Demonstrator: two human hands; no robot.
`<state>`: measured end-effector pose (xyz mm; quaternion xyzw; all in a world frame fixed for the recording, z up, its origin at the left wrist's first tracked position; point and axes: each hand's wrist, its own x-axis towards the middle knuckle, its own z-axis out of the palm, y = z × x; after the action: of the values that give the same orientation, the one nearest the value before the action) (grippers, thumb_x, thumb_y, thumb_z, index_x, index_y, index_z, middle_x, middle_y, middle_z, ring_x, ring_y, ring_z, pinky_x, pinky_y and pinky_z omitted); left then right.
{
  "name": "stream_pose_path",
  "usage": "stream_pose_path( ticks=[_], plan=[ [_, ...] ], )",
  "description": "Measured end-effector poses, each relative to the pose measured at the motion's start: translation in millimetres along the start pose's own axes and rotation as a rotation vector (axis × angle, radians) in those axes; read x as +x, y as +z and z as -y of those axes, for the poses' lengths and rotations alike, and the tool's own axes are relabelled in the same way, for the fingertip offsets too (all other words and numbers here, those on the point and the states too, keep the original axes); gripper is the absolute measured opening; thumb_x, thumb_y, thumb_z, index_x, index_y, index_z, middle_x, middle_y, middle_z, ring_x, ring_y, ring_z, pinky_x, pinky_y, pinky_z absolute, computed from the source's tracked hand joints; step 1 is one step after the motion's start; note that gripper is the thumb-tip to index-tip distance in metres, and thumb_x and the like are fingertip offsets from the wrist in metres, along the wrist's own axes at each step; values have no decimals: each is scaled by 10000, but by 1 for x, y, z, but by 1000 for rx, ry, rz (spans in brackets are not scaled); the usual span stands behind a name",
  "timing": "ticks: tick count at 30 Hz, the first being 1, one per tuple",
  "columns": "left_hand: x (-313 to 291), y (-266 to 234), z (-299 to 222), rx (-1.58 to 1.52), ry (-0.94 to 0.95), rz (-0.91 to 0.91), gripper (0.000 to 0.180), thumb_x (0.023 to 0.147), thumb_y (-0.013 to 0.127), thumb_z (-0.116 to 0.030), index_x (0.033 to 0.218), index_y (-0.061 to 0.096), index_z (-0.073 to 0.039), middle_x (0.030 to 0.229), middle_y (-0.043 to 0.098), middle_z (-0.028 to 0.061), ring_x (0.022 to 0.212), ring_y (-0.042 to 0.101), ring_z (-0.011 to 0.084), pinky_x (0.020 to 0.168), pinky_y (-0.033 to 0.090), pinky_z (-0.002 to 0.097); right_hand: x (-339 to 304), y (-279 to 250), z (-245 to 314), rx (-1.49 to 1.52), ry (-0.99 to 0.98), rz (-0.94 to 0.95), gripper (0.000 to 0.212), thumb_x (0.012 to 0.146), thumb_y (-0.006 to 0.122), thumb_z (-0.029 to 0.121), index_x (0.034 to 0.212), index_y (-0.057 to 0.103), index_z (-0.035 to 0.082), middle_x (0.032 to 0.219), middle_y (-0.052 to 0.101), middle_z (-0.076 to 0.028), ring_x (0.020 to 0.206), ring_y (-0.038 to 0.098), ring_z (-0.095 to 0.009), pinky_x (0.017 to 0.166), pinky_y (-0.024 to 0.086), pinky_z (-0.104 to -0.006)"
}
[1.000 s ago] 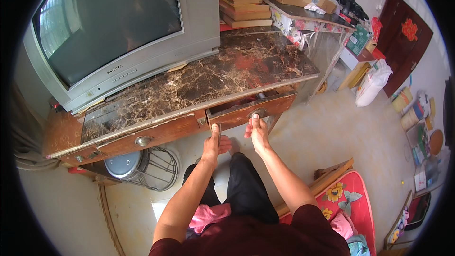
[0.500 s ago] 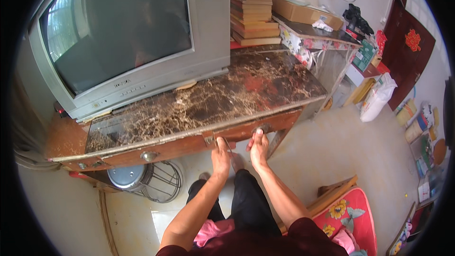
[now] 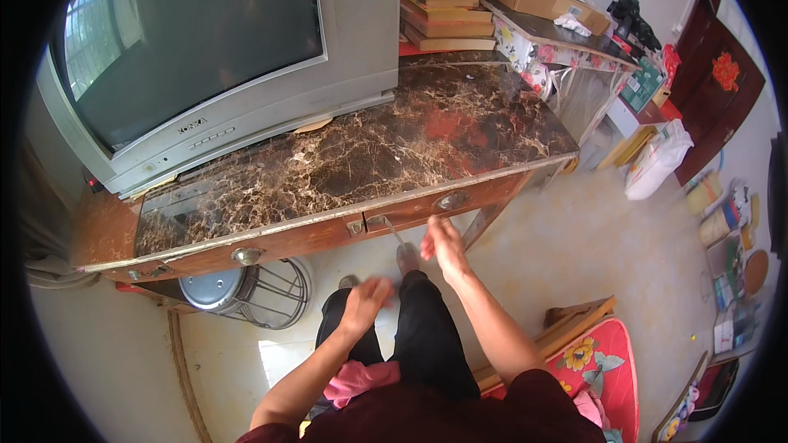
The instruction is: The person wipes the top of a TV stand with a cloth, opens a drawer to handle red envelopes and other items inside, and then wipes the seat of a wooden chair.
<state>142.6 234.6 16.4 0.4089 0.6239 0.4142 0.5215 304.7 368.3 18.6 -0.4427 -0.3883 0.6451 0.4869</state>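
Note:
A worn reddish-brown drawer front (image 3: 484,190) with a round metal knob (image 3: 451,199) sits under the dark marbled tabletop (image 3: 353,156). My right hand (image 3: 444,248) hovers just below and in front of that knob, fingers loosely apart, holding nothing that I can see. Lower and further left, above my lap, my left hand (image 3: 366,305) is smeared by motion; its fingers cannot be read. A metal hasp (image 3: 355,227) is fixed left of the right drawer, and a thin metal strip (image 3: 392,228) slants down from the drawer front near it.
A large grey television (image 3: 205,57) stands on the table's left, with stacked books (image 3: 447,8) behind. Under the table is a round stool (image 3: 217,291) with a wire frame (image 3: 283,299). A red floral cushioned chair (image 3: 603,369) stands at my right. A white sack (image 3: 659,160) lies farther right.
My left hand has left the hasp area and dropped toward my lap. The right hand has let go of the knob and moved slightly down. The view has shifted a little.

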Motion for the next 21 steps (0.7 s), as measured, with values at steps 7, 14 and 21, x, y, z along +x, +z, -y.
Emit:
stream_pose_path(
  ticks=[7, 14, 21],
  plan=[
    [-159, -71, 90, 996, 369, 90, 414, 738, 717, -379, 1066, 641, -139, 1037, 650, 174, 936, 623, 393, 795, 507, 458, -124, 0, -118, -788, 320, 1237, 377, 876, 605, 335, 1073, 549, 17, 989, 639, -132, 853, 636, -235, 715, 505, -346],
    [-172, -70, 62, 696, -12, -118, 306, 789, 669, -303, 923, 605, -36, 823, 629, 192, 820, 609, 414, 708, 494, 462, -172, 30, -115, -804, 376, 1299, 815, 821, 663, 468, 1422, 318, 39, 1307, 515, -217, 1197, 510, -286, 1013, 401, -339],
    [-99, -26, -37, -56, 422, -295, 287, 898, 552, -69, 1173, 544, 14, 994, 621, 88, 907, 564, 143, 833, 459, 287, -139, 39, 11, -424, -387, 535, 685, 820, 695, 321, 1354, 359, 54, 1304, 480, -170, 1256, 444, -276, 1036, 363, -373]
  ],
)
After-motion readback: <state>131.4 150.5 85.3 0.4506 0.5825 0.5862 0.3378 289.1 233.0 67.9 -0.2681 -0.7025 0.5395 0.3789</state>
